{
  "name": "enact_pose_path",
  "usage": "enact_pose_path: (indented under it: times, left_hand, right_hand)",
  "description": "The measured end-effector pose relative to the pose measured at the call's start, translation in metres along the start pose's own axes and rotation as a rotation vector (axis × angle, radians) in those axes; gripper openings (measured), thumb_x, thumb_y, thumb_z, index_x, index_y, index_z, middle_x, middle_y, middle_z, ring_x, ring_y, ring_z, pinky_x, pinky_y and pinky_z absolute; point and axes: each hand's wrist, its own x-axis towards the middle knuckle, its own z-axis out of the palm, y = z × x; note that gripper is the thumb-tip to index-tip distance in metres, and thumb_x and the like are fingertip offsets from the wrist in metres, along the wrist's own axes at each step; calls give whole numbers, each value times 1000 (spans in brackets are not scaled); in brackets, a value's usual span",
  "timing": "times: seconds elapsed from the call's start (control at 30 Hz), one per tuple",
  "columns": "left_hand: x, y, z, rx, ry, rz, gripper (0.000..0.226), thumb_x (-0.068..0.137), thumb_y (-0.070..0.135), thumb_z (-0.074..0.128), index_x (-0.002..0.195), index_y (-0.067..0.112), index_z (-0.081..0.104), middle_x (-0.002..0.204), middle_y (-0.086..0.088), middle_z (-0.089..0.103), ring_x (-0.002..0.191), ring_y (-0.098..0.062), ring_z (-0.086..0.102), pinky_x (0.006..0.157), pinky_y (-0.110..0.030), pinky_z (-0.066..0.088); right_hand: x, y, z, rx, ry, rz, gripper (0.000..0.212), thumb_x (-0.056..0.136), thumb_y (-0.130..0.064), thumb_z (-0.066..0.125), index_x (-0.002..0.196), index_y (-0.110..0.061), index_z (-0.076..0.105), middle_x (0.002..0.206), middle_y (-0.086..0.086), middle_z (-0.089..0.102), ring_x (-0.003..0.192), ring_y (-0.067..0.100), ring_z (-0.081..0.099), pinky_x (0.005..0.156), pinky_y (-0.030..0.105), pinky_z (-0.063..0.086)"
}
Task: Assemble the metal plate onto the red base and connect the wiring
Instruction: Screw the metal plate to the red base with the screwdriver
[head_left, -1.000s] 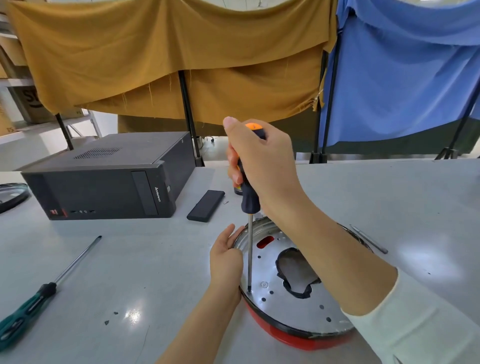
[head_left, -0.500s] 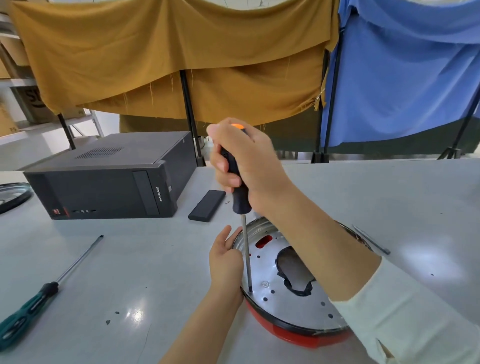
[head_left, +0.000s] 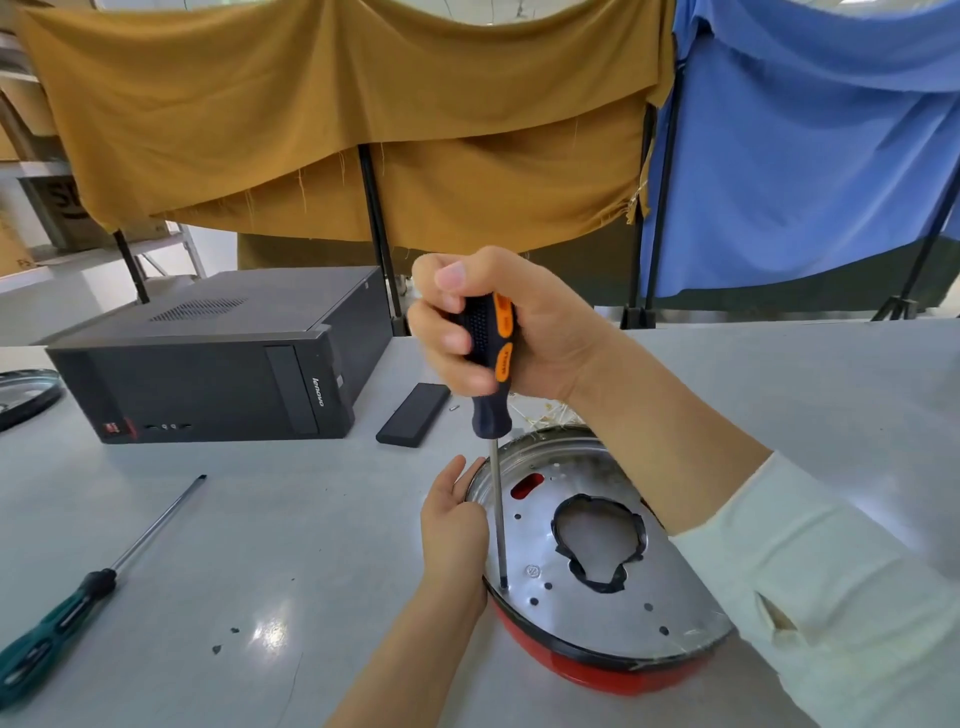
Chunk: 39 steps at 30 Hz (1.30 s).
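Right hand (head_left: 524, 332) wrapped tight around the black-and-orange handle of a screwdriver (head_left: 491, 374), thumb up at the top, shaft close to upright, leaning slightly. Tip down on the near-left edge of the metal plate (head_left: 587, 597), at a small hole just inside the rim. Cream sleeve (head_left: 831, 597) covering the right forearm at the near right.

Left hand (head_left: 454, 525) cupped against the left rim of the plate, fingers curved along the edge, touching it; bracing rather than closed around anything.

Plate seated on top of the red base (head_left: 587, 675), at near centre-right of the grey table (head_left: 260, 545). Only a strip of red showing under the near edge, plus a red patch through a slot on the far-left part of the plate. Irregular central opening ringed in black; several small round holes scattered around it. Wiring not discernible.

Second screwdriver with a green handle (head_left: 57, 618) lying at the near left, well apart from the plate, shaft pointing far-right. Black desktop computer case (head_left: 218, 374) at the far left, a flat black rectangular block (head_left: 413, 415) just to its right. Mustard cloth (head_left: 337, 114) and blue cloth (head_left: 810, 145) hanging beyond the table.
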Motion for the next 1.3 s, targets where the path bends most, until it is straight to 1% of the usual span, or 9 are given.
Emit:
enact_pose_path:
  times: [0.1,0.3,0.4,0.53,0.67,0.83,1.1,1.2,1.3]
  left_hand:
    - [-1,0,0,-34,39,2,61,86,-16,38,135,17,52,123,-5,68,100,-29,70,89,-50,57]
    - [-2,1,2,-8,88,17,57,87,-17,37,120,28,48,113,10,67,65,-8,69,64,-26,58]
    - [-2,1,0,-6,33,5,57,87,-16,40,132,17,53,122,1,68,91,-22,72,83,-44,59]
    - [-4,6,0,-4,23,2,57,88,-13,48,136,19,51,123,0,67,96,-18,70,58,-21,57]
    - [-2,4,0,-4,-1,1,60,86,-14,48,135,21,51,124,-1,66,99,-21,70,60,-25,59]
    - [2,-2,-1,-29,-12,16,62,84,-18,39,132,17,55,122,-5,68,100,-31,70,90,-53,55]
    - [0,-1,1,0,69,13,60,84,-18,37,120,29,51,107,14,70,67,-10,69,67,-29,57]
    - [-1,0,0,15,4,10,60,85,-17,39,129,20,56,117,2,70,94,-21,72,85,-43,58]
    - [-2,4,-1,-1,18,1,58,87,-14,48,134,19,53,120,-1,69,98,-21,71,68,-29,59]
  right_hand:
    - [6,10,6,-7,203,-50,26,91,-15,41,65,-15,43,49,-5,43,34,8,35,40,19,33]
    - [0,24,18,-234,786,-385,29,93,-6,51,65,-14,48,48,-1,47,34,9,39,36,16,32]
    - [0,17,16,-270,623,-256,30,92,-8,53,63,-14,49,52,2,50,38,14,42,40,22,39]
    - [2,3,4,-216,175,-77,29,91,-20,53,63,-14,56,64,0,56,55,17,56,57,29,49]
    - [3,0,-4,-75,0,-34,26,91,-18,42,66,-15,48,56,-3,49,44,14,48,51,23,43]
    - [6,13,-3,60,180,-90,31,91,-20,44,60,-17,48,47,-5,43,34,9,36,39,17,34]
    - [5,29,14,-324,910,-434,33,95,-12,52,62,-17,50,45,-8,47,36,7,43,37,16,34]
    - [1,22,12,-294,673,-363,34,96,-15,53,62,-16,51,49,-4,50,37,11,45,39,17,37]
    - [-1,11,3,-199,243,-170,26,92,-24,56,67,-15,57,63,-1,56,48,16,52,51,24,46]
